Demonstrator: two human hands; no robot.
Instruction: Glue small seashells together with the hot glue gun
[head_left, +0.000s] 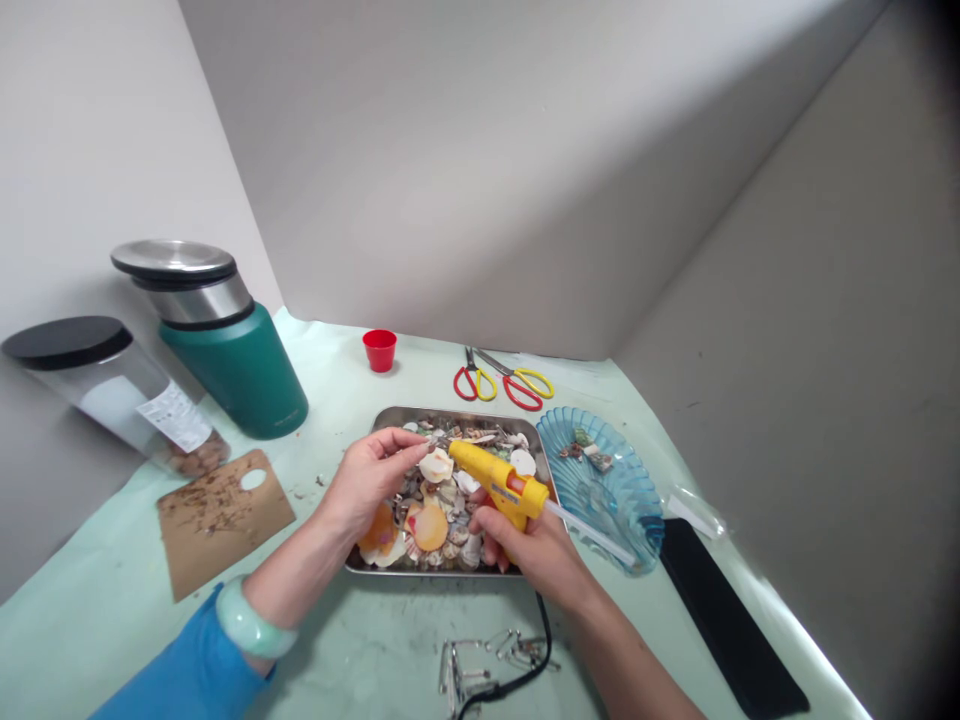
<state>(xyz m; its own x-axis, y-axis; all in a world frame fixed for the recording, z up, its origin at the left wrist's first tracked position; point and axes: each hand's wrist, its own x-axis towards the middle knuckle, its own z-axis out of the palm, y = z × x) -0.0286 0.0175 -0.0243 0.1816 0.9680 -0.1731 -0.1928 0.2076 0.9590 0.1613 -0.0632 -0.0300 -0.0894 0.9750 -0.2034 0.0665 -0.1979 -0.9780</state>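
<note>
Metal clips (pixel 461 672) lie nearest, at six o'clock. Over the tray (pixel 397 573) of shells (pixel 427 525), my right hand (pixel 534 548) grips the yellow glue gun (pixel 487 468), its lettering unreadable; my left hand (pixel 369 475) pinches a small piece (pixel 429 443). Nine o'clock: jar (pixel 101 395), label (pixel 174 415) illegible. Four: blue dish (pixel 634 480) holding bits (pixel 596 456).

In our right hand (pixel 517 540) we hold a yellow plastic glue gun (pixel 499 478) above a silver metal tray (pixel 457 573) of assorted seashells (pixel 431 525).
</note>
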